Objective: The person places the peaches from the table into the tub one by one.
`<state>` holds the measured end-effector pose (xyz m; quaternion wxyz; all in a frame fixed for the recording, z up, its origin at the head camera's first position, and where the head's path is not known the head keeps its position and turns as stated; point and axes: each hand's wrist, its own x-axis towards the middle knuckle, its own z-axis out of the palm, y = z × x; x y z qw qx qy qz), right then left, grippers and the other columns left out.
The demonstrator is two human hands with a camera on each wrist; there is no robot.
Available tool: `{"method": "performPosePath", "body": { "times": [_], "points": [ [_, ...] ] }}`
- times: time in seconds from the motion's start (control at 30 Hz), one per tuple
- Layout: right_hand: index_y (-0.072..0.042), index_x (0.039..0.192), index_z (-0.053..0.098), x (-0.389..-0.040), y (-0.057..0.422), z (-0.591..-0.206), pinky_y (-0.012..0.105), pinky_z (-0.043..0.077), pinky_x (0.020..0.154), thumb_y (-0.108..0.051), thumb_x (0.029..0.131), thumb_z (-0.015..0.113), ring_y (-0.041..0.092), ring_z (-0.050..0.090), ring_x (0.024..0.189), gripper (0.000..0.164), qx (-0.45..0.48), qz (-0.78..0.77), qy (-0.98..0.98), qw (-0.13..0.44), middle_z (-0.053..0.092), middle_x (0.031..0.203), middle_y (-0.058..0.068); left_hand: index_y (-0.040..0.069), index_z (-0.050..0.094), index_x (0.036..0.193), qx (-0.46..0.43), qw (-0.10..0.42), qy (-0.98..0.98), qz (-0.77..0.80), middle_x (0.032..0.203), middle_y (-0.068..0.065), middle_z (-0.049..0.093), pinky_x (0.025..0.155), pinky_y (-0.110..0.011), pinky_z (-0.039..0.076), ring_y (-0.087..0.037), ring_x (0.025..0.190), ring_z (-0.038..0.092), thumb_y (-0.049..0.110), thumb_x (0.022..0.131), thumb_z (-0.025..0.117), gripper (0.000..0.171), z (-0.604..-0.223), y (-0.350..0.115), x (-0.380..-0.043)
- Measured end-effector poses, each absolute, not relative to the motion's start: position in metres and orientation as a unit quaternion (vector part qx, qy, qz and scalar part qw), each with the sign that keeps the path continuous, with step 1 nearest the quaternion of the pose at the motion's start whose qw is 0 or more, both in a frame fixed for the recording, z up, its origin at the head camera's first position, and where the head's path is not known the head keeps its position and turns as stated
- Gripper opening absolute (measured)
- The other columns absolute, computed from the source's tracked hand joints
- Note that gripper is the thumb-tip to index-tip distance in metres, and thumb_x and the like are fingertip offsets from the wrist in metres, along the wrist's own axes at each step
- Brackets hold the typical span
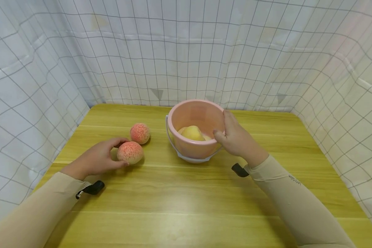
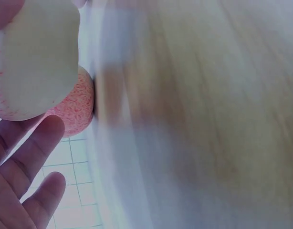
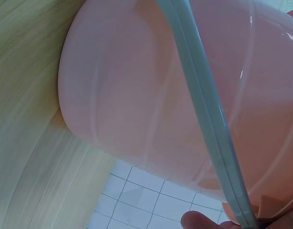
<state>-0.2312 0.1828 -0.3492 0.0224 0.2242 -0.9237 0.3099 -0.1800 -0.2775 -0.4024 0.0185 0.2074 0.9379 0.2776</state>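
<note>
From my seat I judge the near peach [image 1: 130, 153] to be light for its bulk, more like a moulded piece than ripe fruit, and firm enough to bear a modest squeeze. Its speckled skin looks dull, so I expect little slip, though the round sides could roll out of a pinch set too high. I would take it across its widest part, thumb opposite fingers.

The left hand [image 1: 100, 157] has just that sort of hold: thumb along the near side, fingers round the far side, spread about as wide as the fruit. The peach sits at the fingertips, ahead of the palm; whether it bears on the table [image 1: 173, 199] I cannot tell. Just beyond it is the far peach [image 1: 140, 133], close to the fingers; I can't be sure whether the two fruits touch.

The right hand [image 1: 238, 137] grips the right side of the rim of the pink bucket [image 1: 195, 150], thumb lapped over the edge. I take the bucket for thin, smooth plastic, light and a little flexible, best steadied by that rim rather than its loose handle [image 1: 193, 159], which hangs down the near side. It stands upright, right of both peaches, with a yellow fruit [image 1: 192, 133] inside.
</note>
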Motion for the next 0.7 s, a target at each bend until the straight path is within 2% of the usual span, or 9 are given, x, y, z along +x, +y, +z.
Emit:
{"method": "performPosePath", "body": {
  "times": [0.43, 0.5, 0.7],
  "points": [
    [0.002, 0.165, 0.014, -0.23, 0.183, -0.349, 0.058, 0.046, 0.113, -0.035, 0.103, 0.052, 0.037, 0.05, 0.137, 0.081, 0.219, 0.307, -0.926, 0.017, 0.031, 0.162, 0.024, 0.01, 0.059, 0.141, 0.223, -0.028, 0.935, 0.273, 0.128, -0.007, 0.07, 0.097, -0.056, 0.053, -0.028, 0.119, 0.065, 0.028, 0.083, 0.091, 0.069, -0.391, -0.274, -0.181],
    [0.002, 0.165, 0.013, -0.23, 0.183, -0.349, 0.058, 0.046, 0.114, -0.036, 0.103, 0.052, 0.037, 0.049, 0.139, 0.082, 0.217, 0.305, -0.927, 0.017, 0.029, 0.164, 0.024, 0.01, 0.06, 0.14, 0.226, -0.037, 0.934, 0.274, 0.127, -0.007, 0.071, 0.096, -0.053, 0.054, -0.027, 0.117, 0.065, 0.027, 0.082, 0.091, 0.067, -0.388, -0.273, -0.181],
    [0.003, 0.165, 0.013, -0.231, 0.183, -0.349, 0.058, 0.045, 0.114, -0.037, 0.102, 0.05, 0.038, 0.049, 0.139, 0.083, 0.219, 0.299, -0.928, 0.021, 0.029, 0.164, 0.024, 0.01, 0.061, 0.137, 0.221, -0.05, 0.929, 0.292, 0.125, -0.005, 0.07, 0.095, -0.033, 0.051, -0.023, 0.114, 0.064, 0.023, 0.082, 0.091, 0.064, -0.379, -0.271, -0.184]
  ]
}}
